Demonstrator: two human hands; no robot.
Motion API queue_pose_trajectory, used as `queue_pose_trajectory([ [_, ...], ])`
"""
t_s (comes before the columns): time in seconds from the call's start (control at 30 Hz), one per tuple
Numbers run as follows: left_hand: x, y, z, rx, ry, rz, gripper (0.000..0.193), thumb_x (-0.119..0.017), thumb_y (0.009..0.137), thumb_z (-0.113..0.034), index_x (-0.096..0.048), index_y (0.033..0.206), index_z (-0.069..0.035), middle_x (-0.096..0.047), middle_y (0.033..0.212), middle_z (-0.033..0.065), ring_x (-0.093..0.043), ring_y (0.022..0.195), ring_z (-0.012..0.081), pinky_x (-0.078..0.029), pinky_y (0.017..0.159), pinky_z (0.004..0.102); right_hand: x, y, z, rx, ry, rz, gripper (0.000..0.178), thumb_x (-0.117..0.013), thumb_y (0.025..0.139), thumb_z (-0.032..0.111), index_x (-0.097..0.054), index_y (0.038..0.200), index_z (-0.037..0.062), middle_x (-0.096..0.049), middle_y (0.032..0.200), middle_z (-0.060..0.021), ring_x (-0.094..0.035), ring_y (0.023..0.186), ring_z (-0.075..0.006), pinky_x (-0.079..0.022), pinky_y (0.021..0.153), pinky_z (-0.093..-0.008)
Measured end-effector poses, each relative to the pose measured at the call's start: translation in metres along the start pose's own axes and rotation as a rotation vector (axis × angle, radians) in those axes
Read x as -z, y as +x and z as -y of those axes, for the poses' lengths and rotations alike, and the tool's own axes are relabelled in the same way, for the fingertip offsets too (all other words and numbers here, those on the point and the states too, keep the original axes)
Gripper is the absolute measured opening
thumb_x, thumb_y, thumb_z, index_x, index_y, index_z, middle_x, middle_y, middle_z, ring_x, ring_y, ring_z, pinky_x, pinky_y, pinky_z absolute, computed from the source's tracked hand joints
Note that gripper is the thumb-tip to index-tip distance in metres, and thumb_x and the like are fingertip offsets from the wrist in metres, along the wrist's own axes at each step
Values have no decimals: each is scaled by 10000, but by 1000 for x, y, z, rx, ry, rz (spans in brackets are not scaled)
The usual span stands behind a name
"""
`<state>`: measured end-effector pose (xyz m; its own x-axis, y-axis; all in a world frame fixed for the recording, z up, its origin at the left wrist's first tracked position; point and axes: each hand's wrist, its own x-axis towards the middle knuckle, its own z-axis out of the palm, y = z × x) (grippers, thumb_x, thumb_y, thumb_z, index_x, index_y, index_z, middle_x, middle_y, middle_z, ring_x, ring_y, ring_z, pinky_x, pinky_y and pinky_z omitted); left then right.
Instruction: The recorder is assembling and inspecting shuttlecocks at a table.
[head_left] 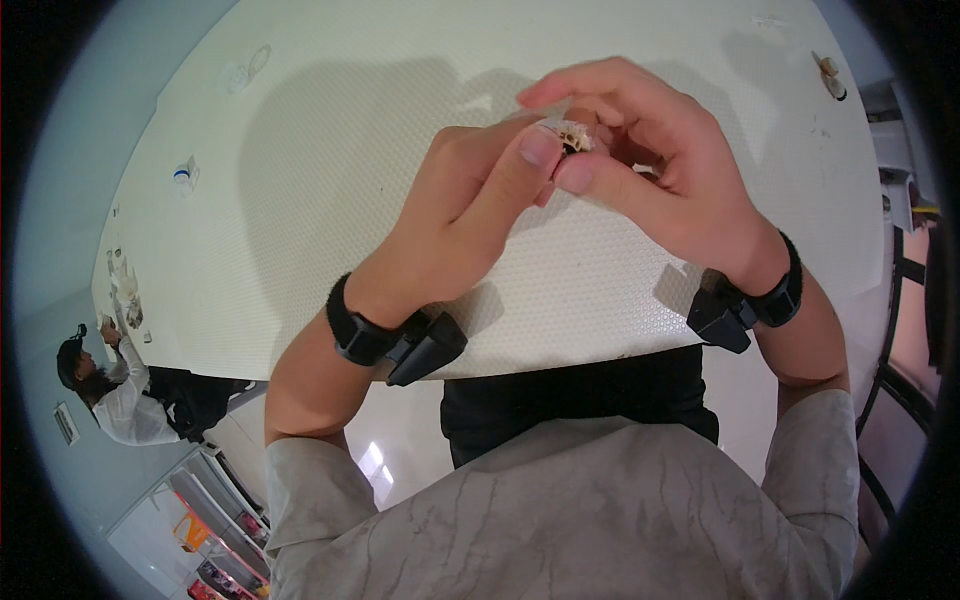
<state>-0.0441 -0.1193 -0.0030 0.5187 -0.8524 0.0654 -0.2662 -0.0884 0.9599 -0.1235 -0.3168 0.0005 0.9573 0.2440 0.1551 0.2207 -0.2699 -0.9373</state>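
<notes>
Grey marbled sleeves (560, 500) fill the foreground. Above the white table (330, 200), the left hand (460, 215) and right hand (660, 170) meet, both pinching a small whitish piece with dark holes (572, 135) between thumbs and fingertips. Another person (120, 395) works at the far left.

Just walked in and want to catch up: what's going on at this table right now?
A person sits at a white table and holds a small whitish part up above it, pinched between the fingertips of both hands. The left hand grips it from the left, the right hand from the right. What the part is cannot be made out. Both wrists carry black bands. A few small items lie far off on the table, and another person works at its far left end.
</notes>
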Motion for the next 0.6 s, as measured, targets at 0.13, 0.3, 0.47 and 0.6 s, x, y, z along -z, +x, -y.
queue_pose_trajectory([
  [0.13,3,-3,-5,96,-120,47,545,-307,1057,-471,-538,814,-41,-481,692,-10,-367,604,80,-277,543,250,-2,0,-8,99,119,-34,309,-625,933,15,-590,1240,5,-503,919,15,-438,771,-63,-393,722,-209],
  [0.3,3,-3,-13,240,-276,60,553,-314,1055,-499,-554,811,-64,-482,684,-20,-384,597,74,-277,543,246,0,-3,-12,149,138,-26,309,-655,920,21,-591,1222,3,-504,949,6,-444,821,-81,-394,756,-218],
  [0.47,8,-2,-3,183,-321,140,560,-303,1057,-506,-554,839,-56,-474,682,-25,-389,597,75,-284,548,244,-3,0,-12,177,357,-6,310,-698,913,71,-592,1197,8,-546,989,-12,-478,843,-80,-431,782,-242],
  [0.6,5,-2,-3,159,-386,164,558,-301,1061,-504,-548,840,-54,-463,691,-31,-399,603,79,-290,547,245,-2,2,-16,213,375,20,319,-699,916,80,-582,1205,12,-543,977,-12,-483,823,-71,-435,754,-229],
])
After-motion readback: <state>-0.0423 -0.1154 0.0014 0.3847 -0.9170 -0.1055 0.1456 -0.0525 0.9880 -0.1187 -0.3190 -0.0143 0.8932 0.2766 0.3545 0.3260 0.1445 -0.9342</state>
